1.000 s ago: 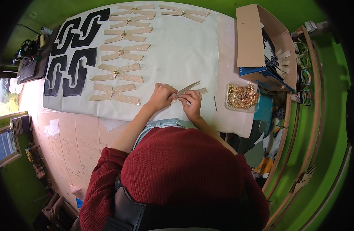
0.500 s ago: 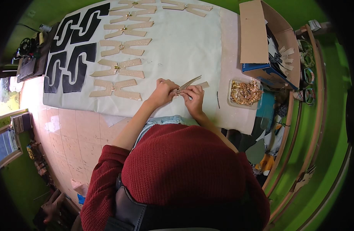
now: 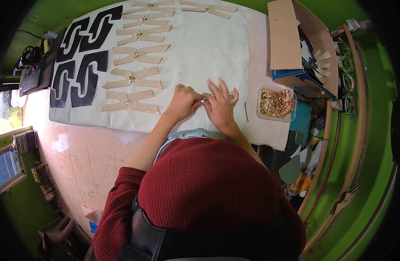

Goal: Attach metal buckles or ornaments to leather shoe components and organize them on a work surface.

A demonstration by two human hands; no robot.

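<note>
My left hand (image 3: 183, 103) is closed, its fingertips pinching a small shiny metal fitting (image 3: 203, 100) at the near side of the table. On the right of the fitting, my right hand (image 3: 221, 109) grips it between thumb and forefinger while its other fingers spread upward. The hands hide most of what the fitting is attached to; only a bit of a beige strip (image 3: 231, 94) shows behind my right fingers. To the left lie several beige X-shaped straps in a column, the nearest strap (image 3: 127, 100) with a metal fitting at its crossing.
Black curved cut-outs (image 3: 89, 78) lie at the table's left. A clear tub of gold-coloured fittings (image 3: 276, 103) stands to my right, with a dark narrow strip (image 3: 246, 112) beside it. Behind the tub is an open cardboard box (image 3: 286, 37) of cut pieces. Wooden rails (image 3: 355, 113) line the right wall.
The beige strips that stuck up between my hands are now mostly out of sight. My right hand has turned and spread its outer fingers. My left hand has barely moved.
</note>
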